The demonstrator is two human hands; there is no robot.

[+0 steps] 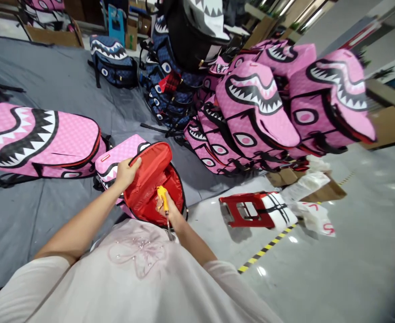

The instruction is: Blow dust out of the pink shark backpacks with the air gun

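Observation:
A pink backpack point(121, 150) with a toothed shark-mouth print lies in front of me, unzipped, its red lining point(146, 199) showing. My left hand point(127, 174) grips the edge of its opened front panel, thumb on the red inner side. Over the opening, my right hand point(171, 211) is closed round a yellow-handled tool point(162, 196). A thin metal part of that tool points back toward my body; its exact kind is unclear. Left of it lies another pink shark backpack point(49, 139), zipped up.
Stacked pink backpacks point(251, 107) rise on the right, with blue ones point(170, 89) behind. One blue bag point(113, 60) sits farther back on the grey-covered table point(66, 85). A red stool point(246, 210), plastic bags point(313, 215) and striped tape point(267, 246) are on the floor.

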